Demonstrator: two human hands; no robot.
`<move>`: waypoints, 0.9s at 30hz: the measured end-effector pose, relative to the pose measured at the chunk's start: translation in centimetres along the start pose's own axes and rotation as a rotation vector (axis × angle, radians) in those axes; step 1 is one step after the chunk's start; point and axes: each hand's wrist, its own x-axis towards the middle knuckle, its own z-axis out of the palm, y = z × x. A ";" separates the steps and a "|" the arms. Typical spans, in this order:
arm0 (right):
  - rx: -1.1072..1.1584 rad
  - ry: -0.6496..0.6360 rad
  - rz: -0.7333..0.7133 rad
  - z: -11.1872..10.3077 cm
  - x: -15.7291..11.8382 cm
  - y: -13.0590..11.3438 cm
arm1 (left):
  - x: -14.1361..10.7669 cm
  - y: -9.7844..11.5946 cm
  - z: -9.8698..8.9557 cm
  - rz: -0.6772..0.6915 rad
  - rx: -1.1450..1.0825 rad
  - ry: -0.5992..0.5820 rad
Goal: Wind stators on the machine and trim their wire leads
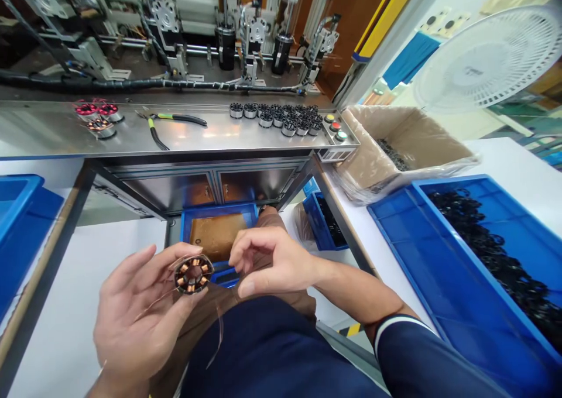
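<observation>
Between the thumb and fingers of my left hand point(144, 304) is a round stator with copper windings point(194, 274), its open centre facing up toward the camera. Thin copper wires trail from it, one past my palm and one hanging at the lower right. My right hand point(274, 262) is a little to the right of the stator, apart from it. Its fingers are curled and its thumb is stretched out, with a gap between them and nothing seen in it.
Pliers point(175, 119), wound stators point(100, 117) and several bare cores point(281, 117) lie on the metal ledge point(197, 137). Machinery stands behind. At right are push buttons point(335, 127), a lined box point(421, 134), a blue crate of black parts point(408, 240) and a fan point(483, 64).
</observation>
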 end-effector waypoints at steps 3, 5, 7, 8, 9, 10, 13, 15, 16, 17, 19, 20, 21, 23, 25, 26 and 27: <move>-0.043 0.087 -0.100 0.5 0.5 -1.1 | -0.4 -0.1 0.1 0.022 0.065 -0.001; -0.042 0.076 -0.121 1.1 0.8 -1.4 | -0.5 -0.1 0.3 0.034 0.071 0.007; -0.026 0.048 -0.140 1.6 1.0 -1.4 | -0.6 0.0 0.5 0.047 0.060 0.004; -0.016 0.039 -0.153 1.8 1.0 -1.3 | -0.6 0.1 0.6 0.046 0.049 0.004; -0.007 0.042 -0.165 1.9 1.0 -1.1 | -0.6 0.2 0.7 0.036 0.034 0.005; 0.004 0.059 -0.173 2.0 0.9 -1.0 | -0.6 0.3 0.7 0.017 0.018 0.006; 0.036 0.143 -0.170 2.1 0.7 -0.6 | -0.5 0.5 0.6 -0.103 -0.022 0.032; 0.058 0.174 -0.161 2.2 0.5 -0.4 | -0.4 0.3 0.4 -0.195 -0.052 0.042; 0.062 0.181 -0.160 2.3 0.5 -0.3 | -0.3 0.1 0.3 -0.236 -0.075 0.040; 0.060 0.189 -0.165 2.4 0.5 -0.2 | -0.2 -0.1 0.2 -0.266 -0.108 0.023; 0.041 0.212 -0.186 2.6 0.5 0.0 | 0.0 -0.5 0.1 -0.295 -0.191 -0.041; 0.026 0.223 -0.200 2.7 0.5 0.1 | 0.1 -0.6 0.2 -0.291 -0.239 -0.070; 0.011 0.230 -0.214 2.8 0.5 0.2 | 0.3 -0.8 0.2 -0.278 -0.281 -0.089; -0.007 0.237 -0.245 3.1 0.5 0.6 | 0.4 -1.2 0.5 -0.242 -0.312 -0.075; -0.007 0.240 -0.273 3.3 0.5 1.1 | 0.3 -1.5 1.0 -0.195 -0.245 0.002; -0.003 0.244 -0.276 3.4 0.4 1.3 | 0.3 -1.5 1.2 -0.161 -0.188 0.038; 0.000 0.250 -0.272 3.4 0.4 1.5 | 0.1 -1.5 1.5 -0.117 -0.127 0.067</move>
